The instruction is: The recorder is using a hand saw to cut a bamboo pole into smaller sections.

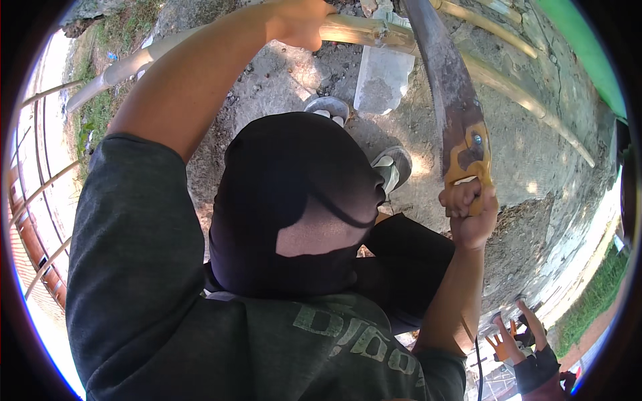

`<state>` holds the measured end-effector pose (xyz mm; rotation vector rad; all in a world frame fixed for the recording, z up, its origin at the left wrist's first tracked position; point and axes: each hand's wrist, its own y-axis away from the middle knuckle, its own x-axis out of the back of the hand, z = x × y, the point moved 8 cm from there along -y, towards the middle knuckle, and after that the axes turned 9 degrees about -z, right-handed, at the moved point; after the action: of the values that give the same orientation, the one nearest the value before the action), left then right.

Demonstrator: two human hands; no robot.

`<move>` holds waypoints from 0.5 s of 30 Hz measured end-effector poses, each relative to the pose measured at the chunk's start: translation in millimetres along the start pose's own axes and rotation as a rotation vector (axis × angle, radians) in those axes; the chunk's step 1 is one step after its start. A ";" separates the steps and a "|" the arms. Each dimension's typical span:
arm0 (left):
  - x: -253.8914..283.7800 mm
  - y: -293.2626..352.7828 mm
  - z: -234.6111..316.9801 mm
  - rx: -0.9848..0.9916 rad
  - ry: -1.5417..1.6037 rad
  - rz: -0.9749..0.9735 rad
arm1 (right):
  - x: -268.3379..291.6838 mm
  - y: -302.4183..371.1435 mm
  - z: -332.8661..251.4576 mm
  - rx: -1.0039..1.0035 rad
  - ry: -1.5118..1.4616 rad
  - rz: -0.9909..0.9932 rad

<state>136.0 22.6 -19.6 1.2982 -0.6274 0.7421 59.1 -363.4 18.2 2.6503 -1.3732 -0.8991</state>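
My right hand (471, 208) is wrapped round the yellow handle of a hand saw (447, 73). Its worn, brownish-grey blade points up and away, reaching the top edge of the view. Near the far end, the blade lies across a bamboo pole (364, 31); whether the teeth are in the bamboo I cannot tell. My left hand (297, 25) grips the same pole a little left of the blade, its fingers partly hidden at the top edge. The pole runs on to the lower left behind my left forearm, and a length of bamboo continues right of the blade.
A pale flat slab (384, 79) lies under the pole on rough concrete ground. Another bamboo pole (491, 25) lies at the far right. My sandalled feet (394, 167) are below the saw side. Another person (531, 354) is at lower right. Thin poles (47, 190) stand at the left.
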 end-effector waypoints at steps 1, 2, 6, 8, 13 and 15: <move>-2.0 -2.2 10.5 -0.005 -0.081 0.004 | -3.1 -2.9 -3.5 -0.001 -0.005 0.019; -4.8 -2.3 19.5 -0.021 -0.085 -0.006 | -3.6 -17.0 -8.5 -0.022 0.082 0.042; 2.6 -13.6 33.6 -0.116 0.112 -0.028 | -16.4 -53.6 -34.4 -0.076 0.265 0.083; 0.2 -16.4 27.8 -0.029 0.095 -0.070 | -16.4 -51.3 -38.3 -0.064 0.306 0.076; 4.8 -11.7 34.2 -0.025 0.031 -0.053 | -5.5 -16.6 -51.6 0.030 0.272 0.059; 3.7 -11.3 37.6 0.035 -0.050 -0.071 | -3.9 -7.9 -52.7 0.055 0.308 0.083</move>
<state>147.1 -15.1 -17.3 1.3675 -0.6075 0.6670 89.6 -367.9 61.9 2.6066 -1.4337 -0.4267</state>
